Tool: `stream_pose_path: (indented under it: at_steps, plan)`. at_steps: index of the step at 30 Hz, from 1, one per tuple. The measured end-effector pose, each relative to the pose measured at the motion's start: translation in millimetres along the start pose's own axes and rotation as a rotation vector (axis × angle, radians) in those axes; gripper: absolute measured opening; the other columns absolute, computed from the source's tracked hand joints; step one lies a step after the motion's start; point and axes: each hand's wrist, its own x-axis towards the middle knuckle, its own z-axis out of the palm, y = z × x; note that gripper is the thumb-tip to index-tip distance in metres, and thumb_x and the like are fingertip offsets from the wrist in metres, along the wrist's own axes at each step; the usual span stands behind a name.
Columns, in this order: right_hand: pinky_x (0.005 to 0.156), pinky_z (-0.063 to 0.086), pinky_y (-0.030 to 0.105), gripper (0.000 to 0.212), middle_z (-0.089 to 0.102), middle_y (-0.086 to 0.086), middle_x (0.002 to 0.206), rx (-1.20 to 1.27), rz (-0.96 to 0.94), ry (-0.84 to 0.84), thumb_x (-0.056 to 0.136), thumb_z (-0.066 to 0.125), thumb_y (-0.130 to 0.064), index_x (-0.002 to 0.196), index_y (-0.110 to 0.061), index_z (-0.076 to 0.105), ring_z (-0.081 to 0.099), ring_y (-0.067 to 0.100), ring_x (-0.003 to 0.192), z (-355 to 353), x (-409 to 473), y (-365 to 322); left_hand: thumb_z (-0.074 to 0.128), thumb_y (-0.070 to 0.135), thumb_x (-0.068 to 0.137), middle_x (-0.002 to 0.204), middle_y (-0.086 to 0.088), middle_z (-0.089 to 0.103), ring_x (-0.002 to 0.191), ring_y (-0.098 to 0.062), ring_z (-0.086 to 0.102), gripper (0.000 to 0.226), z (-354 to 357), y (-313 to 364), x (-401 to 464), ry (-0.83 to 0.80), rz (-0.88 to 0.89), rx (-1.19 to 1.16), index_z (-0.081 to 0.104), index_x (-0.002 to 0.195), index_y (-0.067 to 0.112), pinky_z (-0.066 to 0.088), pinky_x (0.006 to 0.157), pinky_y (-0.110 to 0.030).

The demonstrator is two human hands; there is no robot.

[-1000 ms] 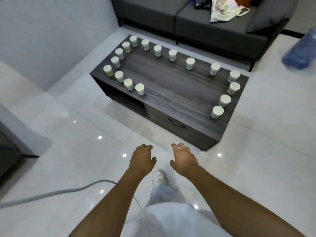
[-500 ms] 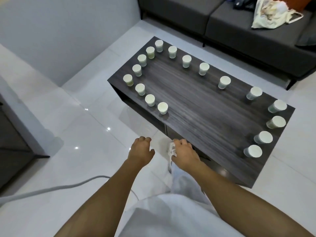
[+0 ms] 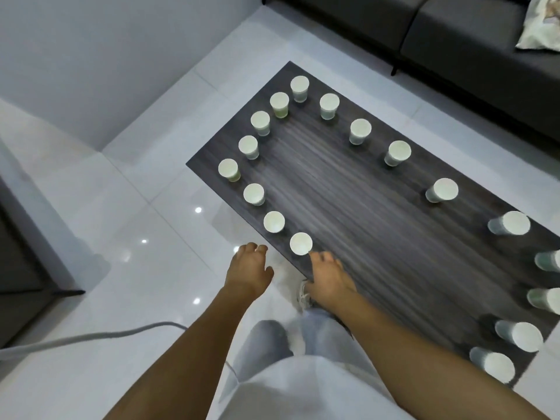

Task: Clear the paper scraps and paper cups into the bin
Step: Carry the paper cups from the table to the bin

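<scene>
white cable (image 3: 91,336) trails on the tiled floor (image 3: 127,192) at far left. left hand (image 3: 248,272) hangs off the table edge, fingers loosely curled, holding nothing. paper cups (image 3: 274,222) stand upside down in a loop on the dark table (image 3: 348,207). nearest cup (image 3: 301,244) sits just beyond the right hand (image 3: 328,278), whose fingers are relaxed and empty. cups look light, thin-walled, easily crushed; take each round the side wall, gently. no bin or scraps in view.
</scene>
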Motion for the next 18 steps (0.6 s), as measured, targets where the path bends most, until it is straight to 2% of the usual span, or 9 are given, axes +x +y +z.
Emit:
stream_pose_path:
  at_steps: [8,13,18]
  plan:
    - [0.099,0.042,0.043,0.061,0.035,0.01,0.137,0.053,0.059,-0.033,0.091,0.057,-0.027,0.143,-0.016,0.027,0.036,0.031,0.126,2.2,83.6,1.0,0.056,0.028,0.091,0.138,-0.012,0.045,0.131,-0.027,0.035,0.052,16.0,-11.3,96.4,-0.009,0.054,0.05,0.042,0.138,0.011,0.029,0.111,-0.033]
    - [0.1,0.039,0.042,0.067,0.036,0.009,0.139,0.063,0.138,0.051,0.089,0.06,-0.031,0.145,-0.02,0.024,0.035,0.031,0.128,30.5,136.5,2.8,0.054,0.022,0.092,0.153,-0.011,0.023,0.141,-0.031,0.019,0.06,48.2,-16.8,154.5,-0.039,0.186,0.209,0.027,0.145,0.016,0.019,0.117,-0.037]
    - [0.11,0.034,0.044,0.073,0.023,0.007,0.152,0.091,0.163,0.087,0.089,0.063,-0.034,0.149,-0.027,0.021,0.025,0.031,0.137,68.8,177.3,-0.8,0.059,0.022,0.092,0.158,-0.009,0.009,0.146,-0.034,0.004,0.067,81.8,-28.3,202.4,-0.05,0.294,0.34,0.021,0.148,0.022,0.007,0.118,-0.045]
